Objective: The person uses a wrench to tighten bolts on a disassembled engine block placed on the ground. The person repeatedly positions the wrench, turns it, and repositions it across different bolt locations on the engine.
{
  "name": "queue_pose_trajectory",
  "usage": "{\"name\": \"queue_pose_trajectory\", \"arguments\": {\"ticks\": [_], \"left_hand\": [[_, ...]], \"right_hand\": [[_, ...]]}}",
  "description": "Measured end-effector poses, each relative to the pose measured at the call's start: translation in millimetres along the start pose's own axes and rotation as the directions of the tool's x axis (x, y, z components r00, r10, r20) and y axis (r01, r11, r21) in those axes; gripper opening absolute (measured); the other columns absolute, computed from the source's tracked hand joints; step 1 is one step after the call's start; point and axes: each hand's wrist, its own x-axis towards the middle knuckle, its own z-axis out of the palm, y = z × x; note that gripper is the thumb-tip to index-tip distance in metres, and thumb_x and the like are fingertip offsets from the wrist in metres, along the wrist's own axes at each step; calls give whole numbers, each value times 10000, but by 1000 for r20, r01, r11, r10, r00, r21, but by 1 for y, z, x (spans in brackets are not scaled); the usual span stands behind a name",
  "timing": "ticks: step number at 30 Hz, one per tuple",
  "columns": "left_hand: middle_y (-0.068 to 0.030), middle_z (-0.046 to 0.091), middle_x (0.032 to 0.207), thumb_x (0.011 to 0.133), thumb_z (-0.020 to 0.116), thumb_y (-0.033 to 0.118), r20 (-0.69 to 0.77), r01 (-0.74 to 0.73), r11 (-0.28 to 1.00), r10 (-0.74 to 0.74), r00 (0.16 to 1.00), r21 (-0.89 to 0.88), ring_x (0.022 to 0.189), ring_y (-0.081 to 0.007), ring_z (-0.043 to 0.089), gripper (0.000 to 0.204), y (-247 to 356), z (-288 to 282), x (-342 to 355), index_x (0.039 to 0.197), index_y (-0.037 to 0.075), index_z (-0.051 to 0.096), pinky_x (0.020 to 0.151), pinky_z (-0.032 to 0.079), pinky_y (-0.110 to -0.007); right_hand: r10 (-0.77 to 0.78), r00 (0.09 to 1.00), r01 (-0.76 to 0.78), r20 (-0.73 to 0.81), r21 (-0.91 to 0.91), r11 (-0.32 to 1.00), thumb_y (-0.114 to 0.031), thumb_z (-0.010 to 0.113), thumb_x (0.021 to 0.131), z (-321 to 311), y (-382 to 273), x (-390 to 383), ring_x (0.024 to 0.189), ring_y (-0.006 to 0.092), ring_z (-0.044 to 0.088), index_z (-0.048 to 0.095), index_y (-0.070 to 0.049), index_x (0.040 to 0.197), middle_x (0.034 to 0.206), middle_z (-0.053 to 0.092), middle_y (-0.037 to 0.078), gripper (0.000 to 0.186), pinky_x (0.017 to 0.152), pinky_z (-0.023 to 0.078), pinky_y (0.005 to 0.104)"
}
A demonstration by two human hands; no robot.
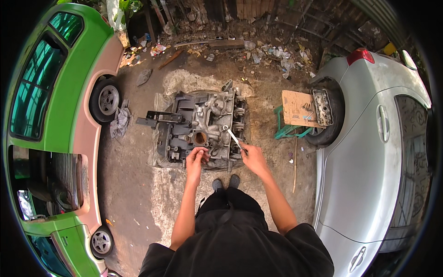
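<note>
Engine [213, 117]: down on the ground [134, 184], looking mostly assembled;
Right hand [252, 157]: fingers wrapped round a wrench [234, 138], ring end over metalwork;
Left hand [195, 158]: fingers curled, contents unclear;
Desk [294, 104]: one metal part [322, 107] sitting apart

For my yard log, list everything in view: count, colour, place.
Engine: one, grey, centre
Wrench: one, silver, over the engine
Car: one, green and pink, left
Second car: one, silver, right
Stool: one, green, beside the silver car
Board: one, brown, on the stool
Metal cover: one, grey, board's right edge
Small parts: several, dark, on the board
Crumpled sheet: one, grey, beside the green car
Litter: many pieces, mixed colours, far side
Fence: one, brown, far edge
Shoes: two, grey, below the engine
Shirt: one, black, bottom
Trousers: one pair, black, centre
Left grip: one, bare, at engine's near edge
Right grip: one, bare, closed on wrench
</note>
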Motion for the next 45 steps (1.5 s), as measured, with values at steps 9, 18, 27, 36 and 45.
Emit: {"name": "queue_pose_trajectory", "arguments": {"ticks": [9,18,27,36,45], "left_hand": [[-13,672,839,1057,529,151,-10,-87,996,87,996,17,739,-80,592,195,5,3,15,1022,41,686,664,414,-242],[-27,666,827,1066,547,178,100,-75,995,68,993,66,661,-81,593,201,23,3,52,1047,22,672,581,429,-239],[-62,644,730,1034,569,139,303,-247,884,128,945,397,620,-117,587,170,61,-11,114,1043,8,677,585,465,-303],[-120,700,1183,961,607,137,797,-816,329,231,558,476,1220,-299,575,288,56,0,148,1223,53,690,1050,393,-464],[-29,605,1445,943,574,172,883,-884,52,-113,456,464,1413,-247,460,516,47,2,153,1453,103,544,1167,302,-554]], "right_hand": [[-35,995,52,89,-195,979,-10,619,869,-11,-21,21,778,430,684,687,-30,1284,860,676,286,421,737,549,510],[-34,999,44,34,-379,925,4,597,859,5,-45,19,803,448,675,671,-7,1292,902,664,264,439,742,559,522],[166,978,-200,-124,-363,910,-13,621,868,27,-71,10,790,427,674,701,-74,1282,910,669,231,426,721,559,494],[256,861,-285,-439,-1,958,-35,678,877,41,-67,-1,906,381,675,763,-49,1095,963,672,183,234,800,532,461],[567,592,44,-573,725,687,-225,488,1081,82,-59,-12,758,118,599,687,35,1071,866,652,68,326,644,468,289]]}}
